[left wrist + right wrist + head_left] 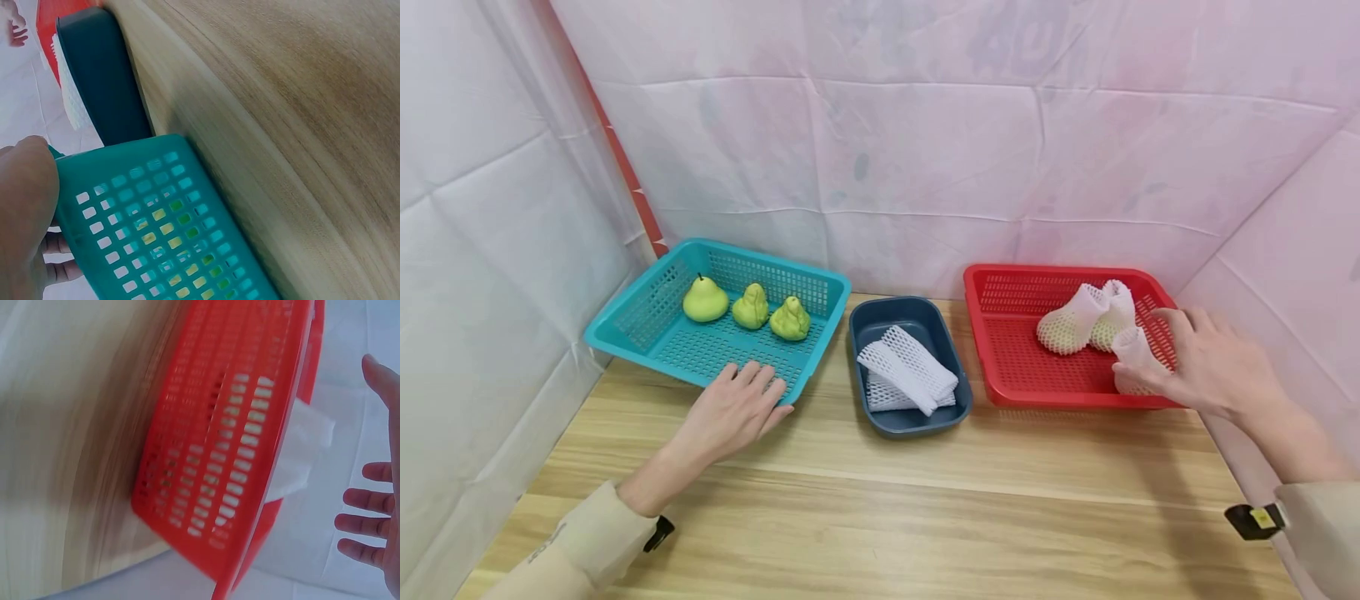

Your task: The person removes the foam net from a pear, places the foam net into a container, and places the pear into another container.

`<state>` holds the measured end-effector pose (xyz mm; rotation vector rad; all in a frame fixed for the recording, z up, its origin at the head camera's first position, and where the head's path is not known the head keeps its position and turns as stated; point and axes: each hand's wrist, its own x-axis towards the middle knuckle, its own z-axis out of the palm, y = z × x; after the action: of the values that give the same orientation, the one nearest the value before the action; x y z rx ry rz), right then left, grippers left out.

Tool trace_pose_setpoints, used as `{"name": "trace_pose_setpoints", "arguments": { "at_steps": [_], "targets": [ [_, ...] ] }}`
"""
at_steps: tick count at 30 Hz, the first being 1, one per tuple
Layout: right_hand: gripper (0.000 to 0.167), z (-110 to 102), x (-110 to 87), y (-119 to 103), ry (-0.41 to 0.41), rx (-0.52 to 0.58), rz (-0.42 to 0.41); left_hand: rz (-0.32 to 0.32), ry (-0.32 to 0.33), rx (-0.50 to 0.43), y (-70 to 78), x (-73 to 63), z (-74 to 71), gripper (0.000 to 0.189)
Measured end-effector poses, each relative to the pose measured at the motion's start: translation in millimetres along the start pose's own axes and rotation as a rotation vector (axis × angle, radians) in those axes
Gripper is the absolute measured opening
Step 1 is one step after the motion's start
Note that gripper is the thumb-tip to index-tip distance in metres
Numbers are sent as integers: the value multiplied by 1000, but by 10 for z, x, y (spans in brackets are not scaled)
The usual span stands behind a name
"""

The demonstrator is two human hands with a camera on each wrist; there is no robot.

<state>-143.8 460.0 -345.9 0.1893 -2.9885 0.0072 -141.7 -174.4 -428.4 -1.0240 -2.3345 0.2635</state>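
My left hand (pixel 735 414) lies over the front rim of the teal basket (pixel 647 348), its fingers reaching inside. In that basket sit a smooth green pear (pixel 705 300) and two lumpy yellow-green fruits (pixel 750 307), (pixel 791 319). At the red basket (pixel 1000 392), my right hand (pixel 1217 362) hovers by the right front corner with fingers spread, as the right wrist view confirms. Nearest to it is a pear in a white foam net (pixel 1138 360). Two more netted pears (pixel 1063 328), (pixel 1112 315) lie close behind, their net ends standing up.
Between the baskets stands a dark blue tray (pixel 887 429) with several flat white foam nets (pixel 913 371). All three containers are on a wooden table (pixel 880 517). Pale cloth walls (pixel 910 150) rise behind and at both sides.
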Motion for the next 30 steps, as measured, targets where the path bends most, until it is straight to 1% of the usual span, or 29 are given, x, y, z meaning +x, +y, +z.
{"name": "trace_pose_setpoints", "arguments": {
  "at_steps": [6, 13, 16, 20, 24, 30],
  "targets": [
    [107, 51, 97, 195, -50, -30, 26, -6, 8, -22, 2, -7, 22, 60],
    [117, 183, 184, 410, -185, -44, 28, -6, 12, -19, 3, -10, 36, 60],
    [119, 257, 206, 481, -196, -73, 18, -7, 7, -14, 3, -10, 35, 60],
    [118, 355, 237, 566, -195, -162, -35, -9, 2, -17, 3, -12, 35, 61],
    [115, 417, 262, 627, -193, -258, -116, -12, -3, -22, 3, -15, 38, 62],
    [104, 454, 315, 624, -168, -313, -215, -5, 0, -18, -1, -11, 46, 61]
  ]
}}
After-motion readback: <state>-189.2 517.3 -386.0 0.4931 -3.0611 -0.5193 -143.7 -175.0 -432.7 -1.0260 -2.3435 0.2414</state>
